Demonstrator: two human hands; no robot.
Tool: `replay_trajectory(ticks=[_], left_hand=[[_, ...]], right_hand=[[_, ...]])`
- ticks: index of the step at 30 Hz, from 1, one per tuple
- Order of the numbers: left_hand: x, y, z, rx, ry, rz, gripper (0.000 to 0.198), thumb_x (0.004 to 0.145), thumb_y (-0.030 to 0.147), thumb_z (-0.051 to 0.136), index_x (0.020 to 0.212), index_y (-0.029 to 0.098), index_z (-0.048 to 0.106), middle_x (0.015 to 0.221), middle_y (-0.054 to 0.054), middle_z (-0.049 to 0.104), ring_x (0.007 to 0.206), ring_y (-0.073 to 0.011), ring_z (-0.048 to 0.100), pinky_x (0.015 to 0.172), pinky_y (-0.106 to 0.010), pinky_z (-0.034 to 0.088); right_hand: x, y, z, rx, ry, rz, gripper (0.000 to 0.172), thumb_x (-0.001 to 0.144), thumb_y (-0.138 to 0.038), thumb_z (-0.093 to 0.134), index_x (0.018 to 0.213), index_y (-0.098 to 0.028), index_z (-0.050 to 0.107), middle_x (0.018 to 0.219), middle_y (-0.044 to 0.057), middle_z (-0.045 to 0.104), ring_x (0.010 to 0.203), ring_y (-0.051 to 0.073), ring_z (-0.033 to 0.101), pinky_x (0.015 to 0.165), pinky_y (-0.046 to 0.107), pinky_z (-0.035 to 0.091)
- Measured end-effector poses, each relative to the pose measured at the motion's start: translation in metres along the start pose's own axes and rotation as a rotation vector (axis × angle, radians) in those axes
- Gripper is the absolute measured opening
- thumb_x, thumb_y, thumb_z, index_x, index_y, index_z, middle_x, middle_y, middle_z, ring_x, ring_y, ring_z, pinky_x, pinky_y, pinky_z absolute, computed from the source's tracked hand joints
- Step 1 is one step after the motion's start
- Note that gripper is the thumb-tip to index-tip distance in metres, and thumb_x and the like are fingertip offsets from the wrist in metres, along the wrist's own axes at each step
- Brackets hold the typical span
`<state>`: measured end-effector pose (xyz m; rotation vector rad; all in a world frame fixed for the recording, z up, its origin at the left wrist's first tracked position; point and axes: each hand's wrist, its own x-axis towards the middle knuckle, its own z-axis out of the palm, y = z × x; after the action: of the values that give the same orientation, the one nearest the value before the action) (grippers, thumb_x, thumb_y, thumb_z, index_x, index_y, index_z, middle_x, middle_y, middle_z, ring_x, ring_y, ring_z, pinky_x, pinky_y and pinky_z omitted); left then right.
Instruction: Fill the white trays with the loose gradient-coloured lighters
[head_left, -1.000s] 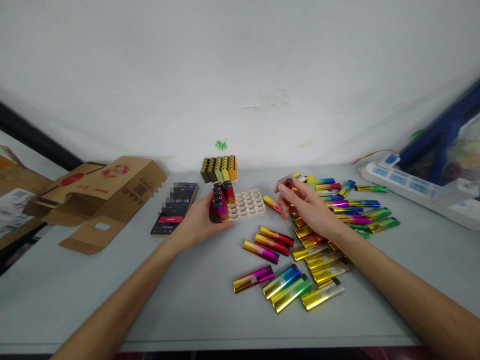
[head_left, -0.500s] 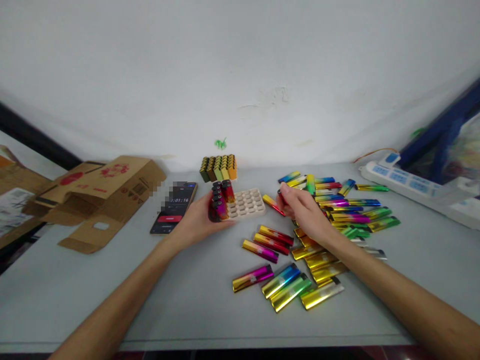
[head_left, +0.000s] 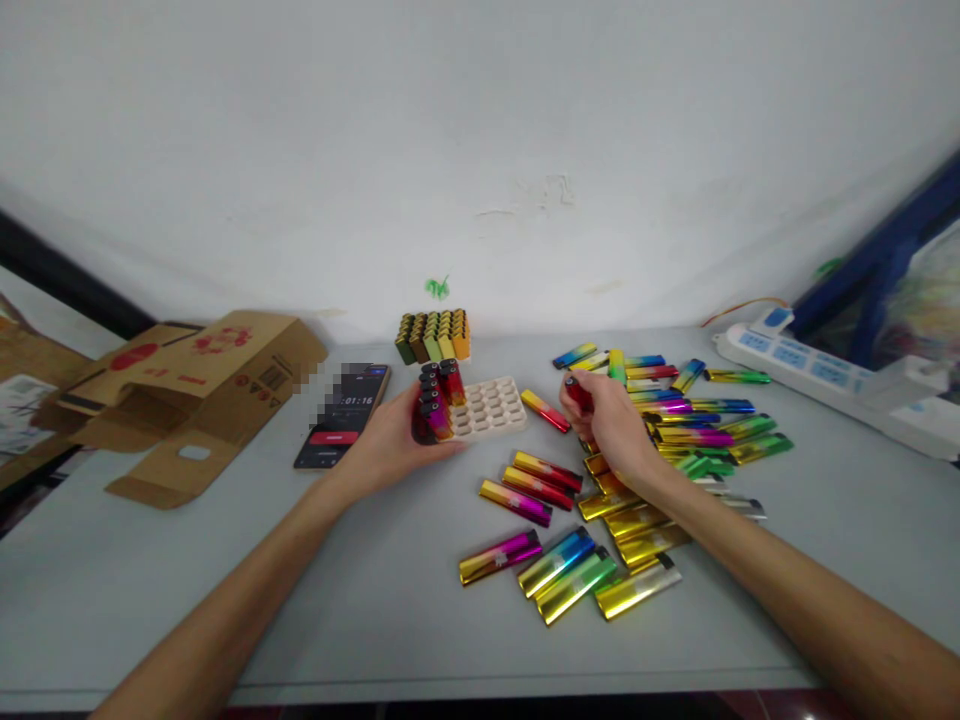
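Compared with half a second ago, the right hand [head_left: 613, 428] has turned slightly, so that a small red plastic lighter [head_left: 577, 392] now shows at its fingertips. The left hand [head_left: 390, 440] stays where it was, on the cream plastic tray with rows of round holes [head_left: 491, 408].

The tray sits on the pale grey table [head_left: 360, 590], near its middle. A row of dark-capped lighters [head_left: 437, 395] stands in the holes at its left end, and the other holes are open. One red and gold lighter [head_left: 545, 410] lies flat in the narrow gap between the tray and the right hand. Bare tabletop lies between the two forearms, down to the near edge. To the right, a spread of shiny multicoloured lighters [head_left: 694, 425] covers the surface just beside and under the right wrist.

The left fingers curl around the tray's left end, with the thumb on its near side. The right thumb and fingertips are pinched together on the red lighter, holding it just above the table.

A black phone [head_left: 341, 418] lies left of the tray, beside an opened brown cardboard box [head_left: 187, 385]. A packed block of green and yellow lighters [head_left: 435, 336] stands by the wall, and a white power strip [head_left: 817, 375] lies far right.
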<state>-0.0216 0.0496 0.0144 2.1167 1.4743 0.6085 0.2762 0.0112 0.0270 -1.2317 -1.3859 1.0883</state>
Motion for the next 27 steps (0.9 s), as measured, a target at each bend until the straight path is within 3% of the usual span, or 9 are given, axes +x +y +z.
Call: replay_trajectory(ticks=[2,6,9,11,14,19,27], left_hand=[[0.000,0.000,0.000,0.006,0.004,-0.001,0.082,0.069,0.068,0.087,0.130,0.018,0.065,0.126,-0.016,0.080,0.112,-0.0407,0.078,0.103,-0.054,0.064],[0.001,0.002,-0.001,0.029,0.009,-0.009,0.080,0.067,0.067,0.088,0.127,0.019,0.066,0.126,-0.016,0.080,0.112,-0.0417,0.078,0.102,-0.054,0.064],[0.001,0.003,-0.001,0.032,0.004,-0.016,0.080,0.067,0.067,0.087,0.127,0.019,0.065,0.126,-0.017,0.080,0.113,-0.0417,0.078,0.103,-0.054,0.063],[0.001,0.003,-0.001,0.035,0.008,-0.022,0.081,0.067,0.067,0.088,0.127,0.019,0.065,0.126,-0.016,0.080,0.113,-0.0418,0.078,0.102,-0.054,0.064],[0.001,0.002,0.000,0.020,0.013,-0.011,0.081,0.067,0.067,0.088,0.128,0.020,0.065,0.127,-0.016,0.080,0.114,-0.0421,0.078,0.102,-0.054,0.064],[0.001,0.001,0.001,-0.006,0.007,0.019,0.080,0.070,0.063,0.088,0.133,0.019,0.065,0.128,-0.016,0.080,0.113,-0.0407,0.079,0.102,-0.054,0.064],[0.000,0.000,0.001,-0.029,0.015,0.050,0.082,0.071,0.057,0.089,0.138,0.018,0.063,0.132,-0.015,0.079,0.117,-0.0388,0.077,0.107,-0.052,0.062]], right_hand=[[0.000,-0.001,0.000,0.027,-0.010,0.017,0.054,0.107,-0.051,0.039,0.059,-0.026,0.040,0.055,-0.005,0.033,0.051,0.014,0.025,0.050,0.033,0.018],[0.000,0.001,0.003,0.125,-0.062,0.067,0.065,0.103,-0.074,0.047,0.062,-0.025,0.044,0.057,-0.006,0.031,0.053,0.013,0.026,0.051,0.030,0.019],[0.001,0.004,0.004,0.168,-0.090,0.068,0.068,0.102,-0.083,0.046,0.074,-0.023,0.059,0.064,-0.005,0.040,0.058,0.013,0.033,0.053,0.029,0.027],[0.002,0.002,0.004,0.167,-0.115,0.010,0.065,0.105,-0.080,0.044,0.094,-0.021,0.069,0.074,-0.003,0.049,0.064,0.015,0.042,0.057,0.029,0.036],[0.004,-0.006,0.006,0.083,-0.173,-0.098,0.050,0.110,-0.065,0.050,0.120,-0.022,0.072,0.084,0.000,0.059,0.076,0.017,0.056,0.071,0.031,0.048],[0.017,-0.020,0.023,-0.009,-0.229,-0.217,0.026,0.100,-0.046,0.073,0.109,-0.022,0.077,0.105,0.006,0.079,0.096,0.021,0.071,0.085,0.036,0.058],[0.043,-0.012,0.058,-0.172,-0.183,-0.360,0.023,0.099,-0.039,0.078,0.113,-0.021,0.084,0.110,0.008,0.085,0.090,0.021,0.078,0.083,0.036,0.062]])
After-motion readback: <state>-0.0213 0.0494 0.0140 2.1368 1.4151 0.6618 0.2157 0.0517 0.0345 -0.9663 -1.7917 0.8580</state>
